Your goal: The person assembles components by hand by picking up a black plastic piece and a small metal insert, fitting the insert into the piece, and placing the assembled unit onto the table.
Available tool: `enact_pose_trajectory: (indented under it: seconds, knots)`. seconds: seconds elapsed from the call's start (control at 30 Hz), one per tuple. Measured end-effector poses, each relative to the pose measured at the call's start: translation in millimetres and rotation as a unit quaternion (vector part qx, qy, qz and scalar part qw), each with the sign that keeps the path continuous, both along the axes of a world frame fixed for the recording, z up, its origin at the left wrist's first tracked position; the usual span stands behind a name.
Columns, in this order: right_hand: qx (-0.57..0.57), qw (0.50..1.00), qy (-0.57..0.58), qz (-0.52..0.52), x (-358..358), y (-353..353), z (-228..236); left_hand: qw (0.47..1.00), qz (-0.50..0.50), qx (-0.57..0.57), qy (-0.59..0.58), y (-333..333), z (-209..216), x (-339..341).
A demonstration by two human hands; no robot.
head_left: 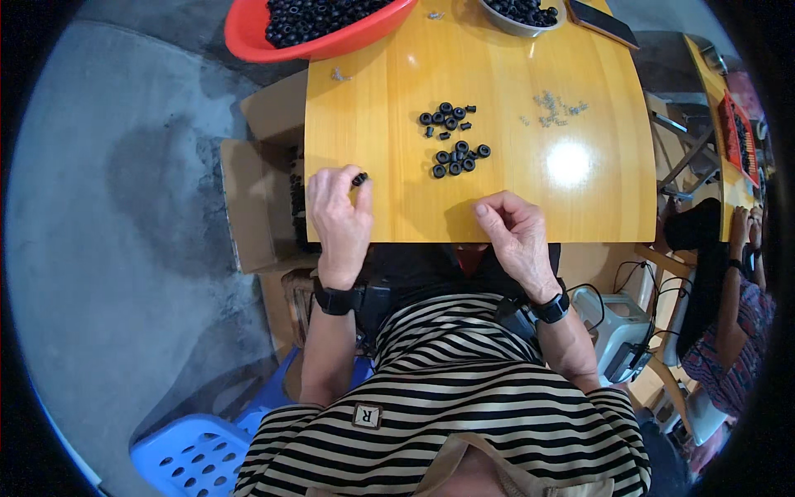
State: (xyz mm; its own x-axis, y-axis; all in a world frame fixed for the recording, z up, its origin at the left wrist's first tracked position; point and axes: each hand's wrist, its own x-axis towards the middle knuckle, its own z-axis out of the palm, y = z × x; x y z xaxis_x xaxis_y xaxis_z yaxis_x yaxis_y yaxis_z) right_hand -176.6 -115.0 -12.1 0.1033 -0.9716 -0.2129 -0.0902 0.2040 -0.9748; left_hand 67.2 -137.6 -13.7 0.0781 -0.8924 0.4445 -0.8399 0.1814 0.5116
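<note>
My left hand is over the table's left front corner, its thumb and fingers pinching a small black ring-shaped part. At the front edge, right of the middle, my right hand has thumb and forefinger pressed together; whatever lies between them cannot be made out. Two loose clusters of small black parts rest between and beyond my hands. In the nearer cluster most are thick rings, while the farther cluster mixes rings with small spool-shaped pieces. Tiny clear pieces are scattered on the right.
A red basin of black parts stands at the far left, a pale bowl of them at the far right beside a dark flat phone-like object. An open carton stands left of the wooden table. Another person sits at right.
</note>
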Motion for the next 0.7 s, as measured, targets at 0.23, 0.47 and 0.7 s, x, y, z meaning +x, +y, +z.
enact_pose_trajectory:
  seconds: [0.23,0.47,0.7]
  knots:
    - [-0.189,0.955,0.212,-0.084,-4,-33,4,0.999,0.006,-0.016,-0.033,-17,-15,19]
    - [-0.236,0.922,0.298,-0.068,-4,-61,9,0.999,0.026,-0.007,-0.041,-23,-16,21]
    - [-0.233,0.914,0.333,0.01,-5,-64,5,0.998,0.031,-0.014,-0.059,-23,-8,15]
